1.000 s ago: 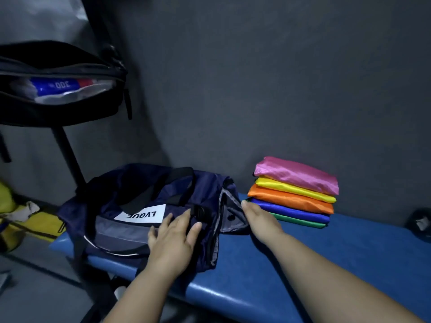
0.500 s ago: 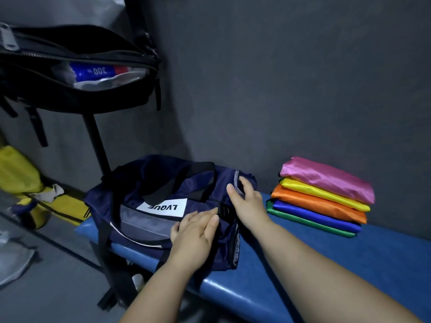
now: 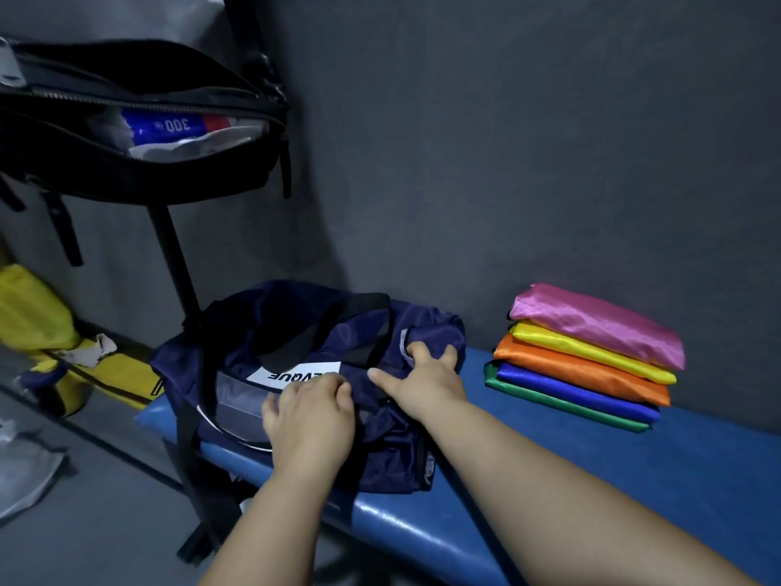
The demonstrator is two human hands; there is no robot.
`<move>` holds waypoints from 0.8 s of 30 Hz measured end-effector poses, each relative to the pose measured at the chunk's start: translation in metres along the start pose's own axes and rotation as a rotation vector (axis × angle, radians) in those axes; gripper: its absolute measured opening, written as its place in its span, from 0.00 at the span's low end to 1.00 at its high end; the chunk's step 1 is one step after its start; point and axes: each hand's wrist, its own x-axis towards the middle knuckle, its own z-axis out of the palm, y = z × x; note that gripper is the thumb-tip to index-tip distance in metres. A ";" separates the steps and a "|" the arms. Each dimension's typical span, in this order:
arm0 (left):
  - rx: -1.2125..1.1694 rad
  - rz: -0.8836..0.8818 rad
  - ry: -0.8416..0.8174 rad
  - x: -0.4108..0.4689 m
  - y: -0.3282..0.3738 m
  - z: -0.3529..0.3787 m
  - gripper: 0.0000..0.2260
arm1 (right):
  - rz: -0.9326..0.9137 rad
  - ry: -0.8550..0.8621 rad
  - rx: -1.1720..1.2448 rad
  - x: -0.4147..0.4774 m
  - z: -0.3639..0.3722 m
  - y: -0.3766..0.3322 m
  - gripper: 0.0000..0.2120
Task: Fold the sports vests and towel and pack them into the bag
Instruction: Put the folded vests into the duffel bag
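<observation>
A navy duffel bag [image 3: 270, 332] with a white label and black straps lies on the left end of the blue bench [image 3: 634, 480]. My left hand [image 3: 310, 420] rests on the bag's front, fingers curled into the fabric just below the label. My right hand [image 3: 427, 382] grips the bag's right end, fingers hooked over a grey-trimmed edge and thumb pointing left. A stack of folded vests [image 3: 591, 357] in pink, yellow, orange, blue and green sits on the bench to the right, against the wall. No towel is visible.
A black open bag [image 3: 139, 120] holding a blue and red packet hangs on a black stand [image 3: 173, 255] at upper left. Yellow items [image 3: 50, 332] lie on the floor at left. A grey wall runs behind the bench.
My right hand has climbed from the bag's side flap onto its right end. My left hand has slid up to the label and curled its fingers. The view has swung left.
</observation>
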 end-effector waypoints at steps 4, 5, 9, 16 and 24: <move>0.029 0.036 -0.162 0.005 -0.011 0.005 0.15 | 0.068 0.023 -0.085 -0.002 0.009 -0.004 0.44; 0.033 0.044 -0.177 0.005 -0.011 0.006 0.16 | 0.072 0.031 -0.084 -0.002 0.010 -0.002 0.44; 0.013 0.061 -0.154 0.006 -0.010 0.004 0.16 | 0.064 0.054 -0.068 -0.007 0.015 0.008 0.47; -0.015 0.088 -0.134 0.008 -0.014 -0.004 0.17 | 0.023 0.061 -0.122 -0.027 0.014 0.012 0.39; 0.105 0.250 -0.318 0.000 -0.022 -0.016 0.20 | 0.050 0.071 -0.160 -0.059 0.006 0.049 0.44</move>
